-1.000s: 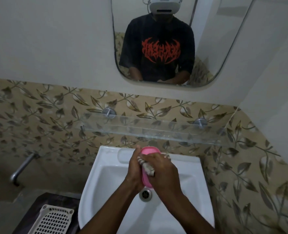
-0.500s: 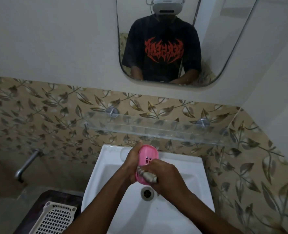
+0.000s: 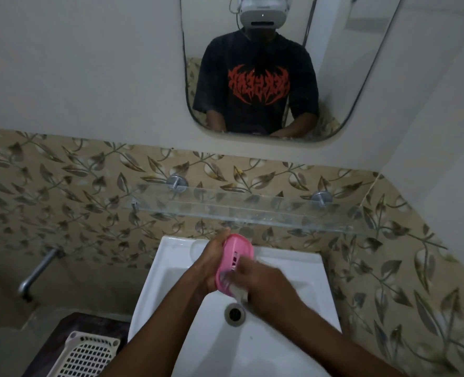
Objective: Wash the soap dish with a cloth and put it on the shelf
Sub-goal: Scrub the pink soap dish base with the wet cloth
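Cloth (image 3: 237, 291) slid lower, soap dish (image 3: 232, 263) gripped between fingers (image 3: 220, 238)

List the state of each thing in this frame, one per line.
soap dish: held on edge over the sink, being wiped
cloth: bunched in the right hand, against the dish
left hand: gripping the dish
sink: drain open
shelf: bare
basket: lying lower left

Head cam, single view: looks fwd-down, close over sink (image 3: 293, 268), facing mirror (image 3: 334, 77).
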